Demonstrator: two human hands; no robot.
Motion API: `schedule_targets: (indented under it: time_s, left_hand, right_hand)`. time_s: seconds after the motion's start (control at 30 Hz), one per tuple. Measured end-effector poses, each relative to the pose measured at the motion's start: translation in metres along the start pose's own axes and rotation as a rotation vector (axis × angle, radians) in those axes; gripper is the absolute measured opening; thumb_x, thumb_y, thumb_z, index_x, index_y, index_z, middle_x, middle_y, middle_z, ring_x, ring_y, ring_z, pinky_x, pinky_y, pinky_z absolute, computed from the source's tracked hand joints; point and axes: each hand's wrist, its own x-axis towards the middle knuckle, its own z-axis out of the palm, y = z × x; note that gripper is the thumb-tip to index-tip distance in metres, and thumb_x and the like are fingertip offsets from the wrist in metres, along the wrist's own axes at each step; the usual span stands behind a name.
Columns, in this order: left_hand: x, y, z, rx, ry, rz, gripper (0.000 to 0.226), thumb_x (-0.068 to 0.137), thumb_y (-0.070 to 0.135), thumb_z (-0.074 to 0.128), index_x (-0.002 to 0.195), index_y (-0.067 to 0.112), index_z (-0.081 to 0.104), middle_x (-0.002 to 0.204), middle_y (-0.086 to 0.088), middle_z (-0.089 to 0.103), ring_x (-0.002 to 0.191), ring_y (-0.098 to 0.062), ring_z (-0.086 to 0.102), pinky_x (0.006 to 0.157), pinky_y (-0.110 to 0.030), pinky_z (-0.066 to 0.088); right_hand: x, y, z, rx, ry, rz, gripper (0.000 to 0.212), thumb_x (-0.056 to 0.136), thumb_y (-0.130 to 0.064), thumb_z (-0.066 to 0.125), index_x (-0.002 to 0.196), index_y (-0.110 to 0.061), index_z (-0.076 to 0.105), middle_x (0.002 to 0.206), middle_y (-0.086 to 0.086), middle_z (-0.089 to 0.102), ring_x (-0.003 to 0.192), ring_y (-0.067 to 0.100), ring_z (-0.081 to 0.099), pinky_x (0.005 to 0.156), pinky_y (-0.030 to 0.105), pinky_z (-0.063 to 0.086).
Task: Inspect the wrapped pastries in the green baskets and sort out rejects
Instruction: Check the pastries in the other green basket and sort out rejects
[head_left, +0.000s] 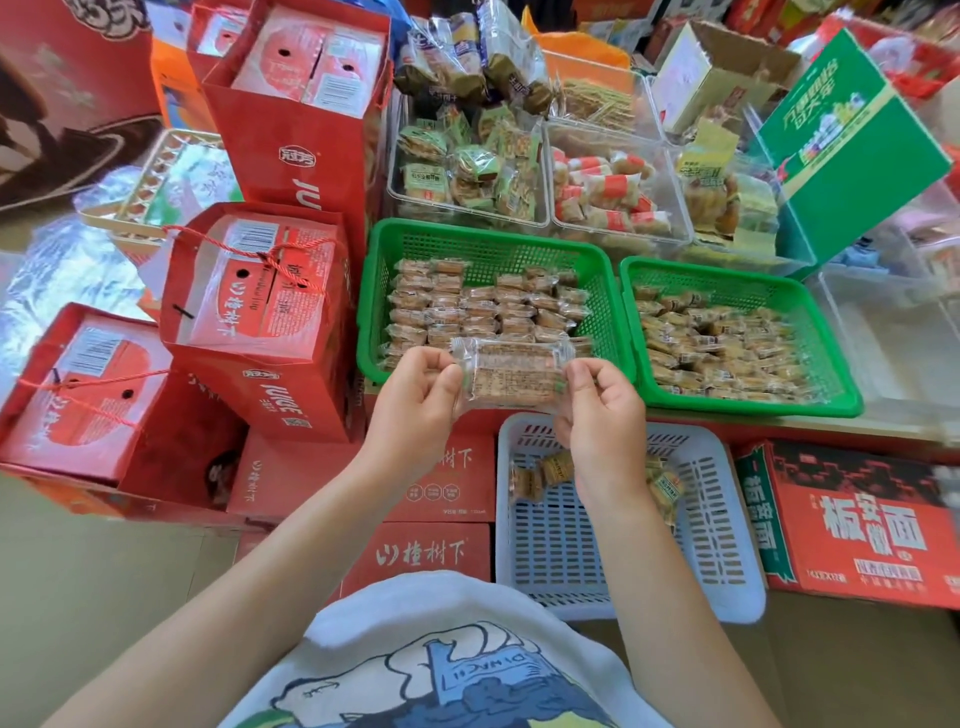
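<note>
One head-worn wide-angle view looks forward and steeply down, close over the green baskets (498, 244).

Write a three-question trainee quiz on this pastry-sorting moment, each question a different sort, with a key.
1. True or false: the wrapped pastry is held by both the left hand and the right hand.
2. Multiple choice: the white basket below the hands holds A) nothing, B) a few wrapped pastries, C) juice boxes.
3. Fill in: in the left green basket the pastries lie in neat rows; in the right green basket they lie ____.

Key: 1 true; 2 B; 3 loosely jumbled.
</note>
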Motion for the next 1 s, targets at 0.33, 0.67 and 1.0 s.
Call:
schedule_targets:
  time_s: [0.33, 0.67, 1.0]
  left_hand:
    - [0.037, -0.006, 0.003, -0.455, -0.151, -0.270, 0.034, 0.104, 0.040, 0.050, 0.079, 0.017, 0.048, 0.055, -0.001, 0.043, 0.048, -0.015, 0.037, 0.046, -0.026, 0.033]
    - [0.117, -0.037, 0.029, -0.246, -0.102, -0.242, 0.017, 0.103, 0.028, 0.056, 0.092, 0.015, 0.055, 0.061, 0.007, 0.056, 0.054, -0.012, 0.047, 0.057, -0.027, 0.040]
    - [0.183, -0.136, 0.035, 1.048, 0.025, -0.112, 0.053, 0.102, 0.041, 0.038, 0.148, 0.014, 0.041, 0.160, -0.007, 0.032, 0.151, -0.024, 0.021, 0.121, -0.046, 0.018]
  right_hand:
    - [0.027, -0.001, 0.015, 0.181, -0.143, 0.092, 0.025, 0.106, -0.018, 0.046, 0.085, -0.016, 0.059, 0.056, -0.003, 0.036, 0.045, 0.009, 0.024, 0.040, 0.024, 0.020]
    - [0.103, 0.015, 0.016, -0.037, -0.383, 0.244, 0.036, 0.098, -0.042, 0.054, 0.107, -0.008, 0.047, 0.089, 0.015, 0.068, 0.064, 0.026, 0.069, 0.058, 0.036, 0.057]
    - [0.250, 0.048, 0.063, -0.370, -0.214, 0.016, 0.028, 0.090, -0.022, 0.071, 0.114, -0.024, 0.056, 0.119, -0.005, 0.058, 0.110, 0.015, 0.055, 0.089, 0.030, 0.045]
